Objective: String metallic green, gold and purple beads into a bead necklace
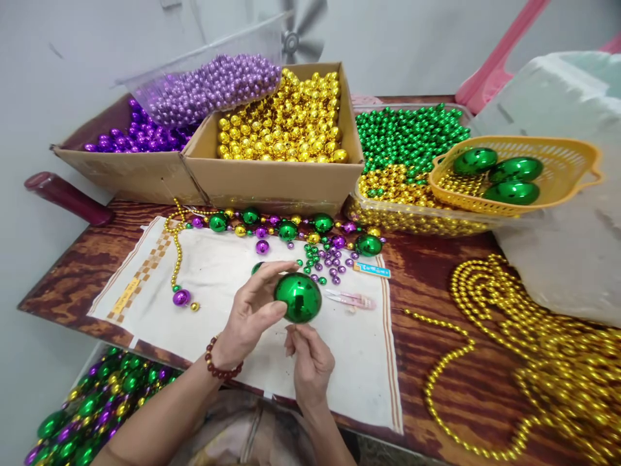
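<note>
Near the table's [412, 382] front edge, the left hand [248, 317] pinches a big green ball [297, 298], the right hand [313, 366], fingertips pressed together, just below.

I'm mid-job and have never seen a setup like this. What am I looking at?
There is no machine: these are a person's bare hands, in one picture from a head-worn camera looking forward and down. The left hand, wearing a bead bracelet at the wrist, holds a large green ball. The right hand is pinched just below it; anything thin there is too small to tell. Beneath is a white cloth on a wooden table, with loose green beads, a pink-handled tool and a mixed bead string. Behind stand cardboard boxes of beads.
</note>
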Tool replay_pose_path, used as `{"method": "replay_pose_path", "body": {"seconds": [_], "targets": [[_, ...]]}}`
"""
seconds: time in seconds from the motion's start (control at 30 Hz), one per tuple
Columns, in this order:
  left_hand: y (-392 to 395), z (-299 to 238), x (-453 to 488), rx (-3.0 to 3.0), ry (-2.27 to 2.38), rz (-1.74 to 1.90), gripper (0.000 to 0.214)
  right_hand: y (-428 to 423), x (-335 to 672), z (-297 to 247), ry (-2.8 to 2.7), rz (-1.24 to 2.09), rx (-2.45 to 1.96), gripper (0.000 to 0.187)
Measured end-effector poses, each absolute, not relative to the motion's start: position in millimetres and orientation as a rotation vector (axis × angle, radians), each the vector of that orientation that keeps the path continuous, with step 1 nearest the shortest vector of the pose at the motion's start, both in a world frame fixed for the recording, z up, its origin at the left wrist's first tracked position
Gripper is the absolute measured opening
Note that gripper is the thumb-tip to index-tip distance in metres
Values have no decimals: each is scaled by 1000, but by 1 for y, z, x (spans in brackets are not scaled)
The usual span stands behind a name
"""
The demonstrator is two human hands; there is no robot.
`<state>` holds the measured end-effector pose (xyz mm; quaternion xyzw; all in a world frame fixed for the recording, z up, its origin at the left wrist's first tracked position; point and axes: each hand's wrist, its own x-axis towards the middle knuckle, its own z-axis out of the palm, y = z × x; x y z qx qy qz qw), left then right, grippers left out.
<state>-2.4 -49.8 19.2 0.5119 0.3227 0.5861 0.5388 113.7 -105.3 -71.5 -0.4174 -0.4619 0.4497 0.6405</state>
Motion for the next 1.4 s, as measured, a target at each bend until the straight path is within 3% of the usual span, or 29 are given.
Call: {"method": "replay_pose_path", "body": {"seconds": [0.53,1.4], "targets": [[-47,22,5,1073,856,1494,45,-141,117,-85,-1049,1028,-1092,21],[-57,24,11,1396,962,1563,51,-113,110,-70,-1192,871,-1103,20]]}}
